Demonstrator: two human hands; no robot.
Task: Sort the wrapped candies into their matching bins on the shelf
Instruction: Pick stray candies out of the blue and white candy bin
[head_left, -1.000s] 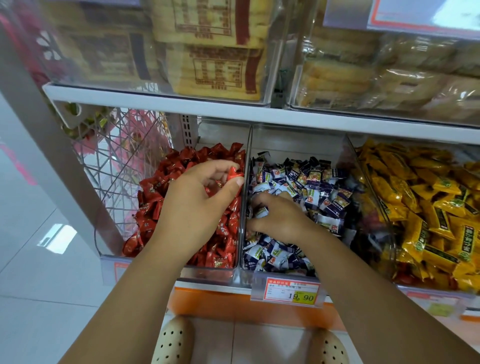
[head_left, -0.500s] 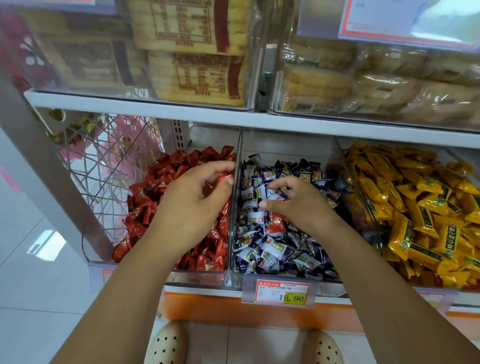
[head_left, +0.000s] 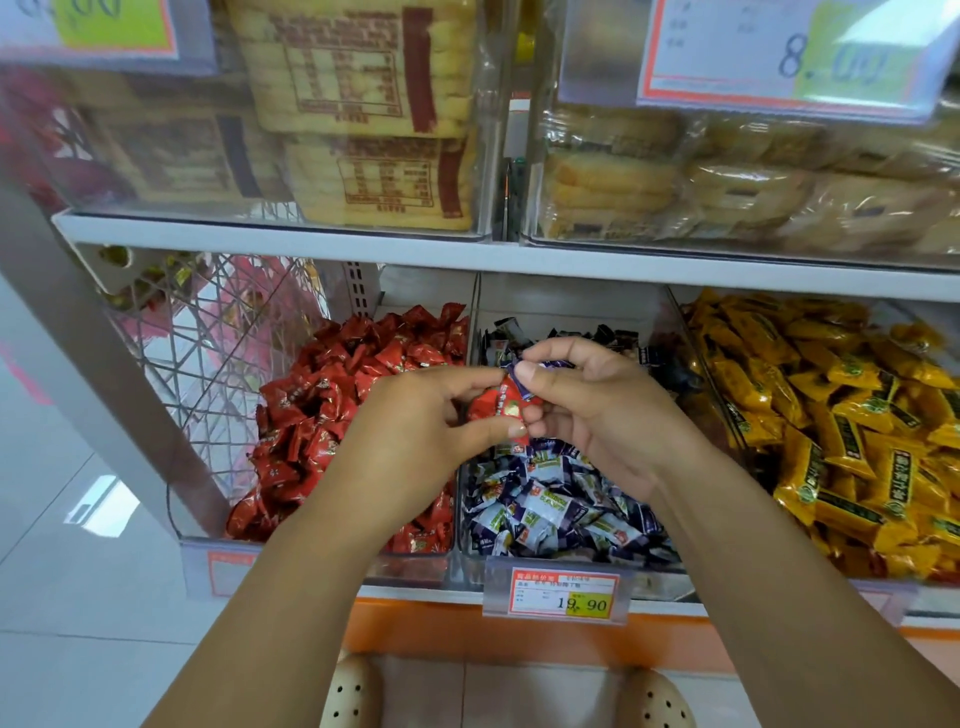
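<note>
A: Camera placement?
B: Single wide-angle view, worn on the head, facing forward and down at the shelf (head_left: 467, 254). Close in, bins (head_left: 571, 304) fill mid-frame.
A: How steep?
B: Steep. Shoes (head_left: 348, 696) at bottom edge, floor (head_left: 78, 597) at left.

Heaps of red candies (head_left: 322, 415), purple-white candies (head_left: 550, 512), and yellow candies (head_left: 841, 415) with dark-green labels.
</note>
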